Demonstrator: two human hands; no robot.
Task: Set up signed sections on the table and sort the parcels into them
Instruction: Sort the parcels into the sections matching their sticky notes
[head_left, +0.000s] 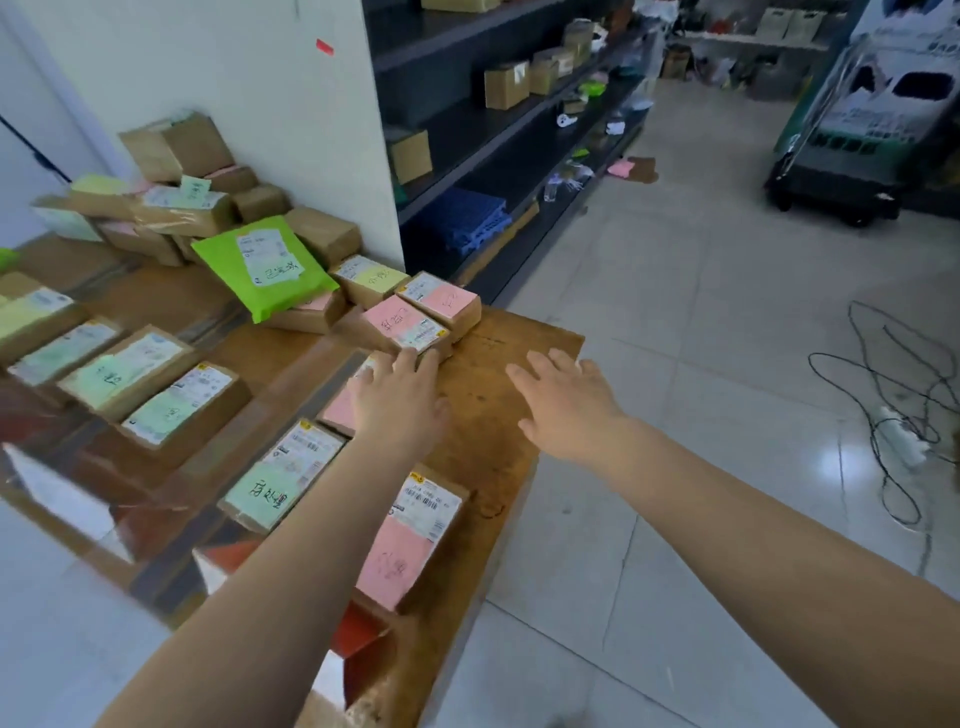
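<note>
Head view — left hand spread flat, fingertips touching the pink-labelled parcel near the table's far right corner; right hand hovers spread, holding nothing — left is nearer.

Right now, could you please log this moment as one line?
left hand: open, fingertips touching pink-labelled cardboard parcel | right hand: open, above brown wooden table
</note>
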